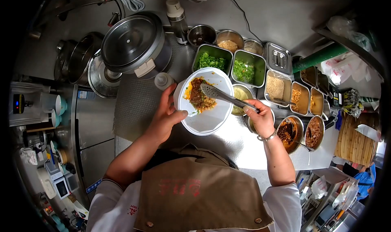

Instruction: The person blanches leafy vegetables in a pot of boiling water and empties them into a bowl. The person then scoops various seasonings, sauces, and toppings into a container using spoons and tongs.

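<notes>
My left hand (163, 119) grips the rim of a white plastic bowl (203, 124), thumb over the edge and fingers outside. Inside the bowl lies food (198, 95): dark brown sauce, yellow bits and crumbly pieces, heaped toward the left wall. My right hand (261, 120) is closed around metal tongs (228, 98), whose perforated tip reaches into the bowl over the food. Whether the tip touches the food, I cannot tell. Just beyond my left fingertips stands a small white-capped squeeze bottle (163, 81).
Behind the bowl are metal containers of chopped greens (211, 61) and herbs (244, 72). To the right stand a tub of sesame-like grains (275, 88) and pots of chili sauce (288, 132) and brown paste (315, 132). A large lidded cooker (132, 42) and a thermos (176, 20) stand back left.
</notes>
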`<state>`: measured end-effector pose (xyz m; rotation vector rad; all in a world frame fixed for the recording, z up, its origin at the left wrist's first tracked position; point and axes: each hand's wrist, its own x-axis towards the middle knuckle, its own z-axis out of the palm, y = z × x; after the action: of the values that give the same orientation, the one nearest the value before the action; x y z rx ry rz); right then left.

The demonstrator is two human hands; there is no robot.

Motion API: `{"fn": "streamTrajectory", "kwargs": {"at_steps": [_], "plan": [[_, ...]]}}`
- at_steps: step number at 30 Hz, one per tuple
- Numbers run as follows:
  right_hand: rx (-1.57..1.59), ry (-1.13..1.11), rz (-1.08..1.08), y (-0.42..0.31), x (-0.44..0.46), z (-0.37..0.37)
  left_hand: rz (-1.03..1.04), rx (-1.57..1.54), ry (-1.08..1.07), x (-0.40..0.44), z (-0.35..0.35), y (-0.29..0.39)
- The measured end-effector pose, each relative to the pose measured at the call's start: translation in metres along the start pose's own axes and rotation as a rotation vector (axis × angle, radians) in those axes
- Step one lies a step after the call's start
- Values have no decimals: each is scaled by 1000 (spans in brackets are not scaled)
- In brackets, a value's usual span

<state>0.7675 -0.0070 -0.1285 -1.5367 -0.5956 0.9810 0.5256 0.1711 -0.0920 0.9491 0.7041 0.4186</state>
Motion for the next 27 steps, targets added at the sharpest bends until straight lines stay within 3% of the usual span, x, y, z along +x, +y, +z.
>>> {"fn": "streamTrajectory", "kwargs": {"at_steps": [11,12,16,17,20,21,24,25,27], "plan": [[214,10,189,-10,-17,-19,-17,10,9,-6,-2,2],[231,64,95,-16,-20,-24,-6,19,18,-7,-6,0],[-134,361,-368,-55,-16,-44,21,43,56,-11,-25,-7],[-219,415,-352,-50,-12,-52,13,35,84,-13,-25,-5],[-933,421,-494,-17,20,-69,2,37,104,-17,-27,-1],[-1160,393,-439,-10,25,-69,10,37,96,-18,-27,-2],[-1009,487,-375,-15,21,-61,31,12,87,-16,-27,2],[-1027,522,-493,-16,21,-62,23,2,85,-18,-27,2],[-1122,449,-392,0,26,-72,9,22,83,-17,-29,2]]}}
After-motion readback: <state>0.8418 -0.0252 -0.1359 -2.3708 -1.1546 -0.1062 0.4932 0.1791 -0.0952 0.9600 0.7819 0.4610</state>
